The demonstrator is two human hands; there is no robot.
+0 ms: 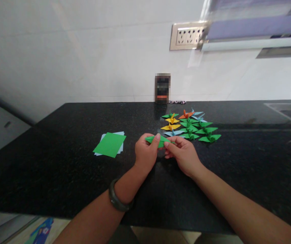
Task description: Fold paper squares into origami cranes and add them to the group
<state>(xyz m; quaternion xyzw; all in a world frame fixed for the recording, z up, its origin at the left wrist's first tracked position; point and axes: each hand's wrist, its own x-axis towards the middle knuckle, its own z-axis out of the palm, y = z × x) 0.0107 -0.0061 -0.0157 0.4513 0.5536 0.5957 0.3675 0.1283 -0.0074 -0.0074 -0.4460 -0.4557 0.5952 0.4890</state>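
Observation:
Between both hands, just above the dark countertop, is a folded piece of green origami paper (162,140). My left hand (146,150) pinches its left part, thumb on top. My right hand (182,152) grips the right end between thumb and fingers. Beyond my right hand stand several folded paper cranes (189,128) in rows, mostly green, with yellow, orange and light blue ones among them. Left of my left hand lies a small stack of square paper (109,144), a green sheet on top and pale blue sheets below.
A black countertop (59,162) runs back to a white tiled wall (97,61). A dark upright phone-like object (162,88), blurred out, leans there beside a beaded strap (178,102). A socket panel (188,36) is on the wall. The counter's front edge lies under my forearms.

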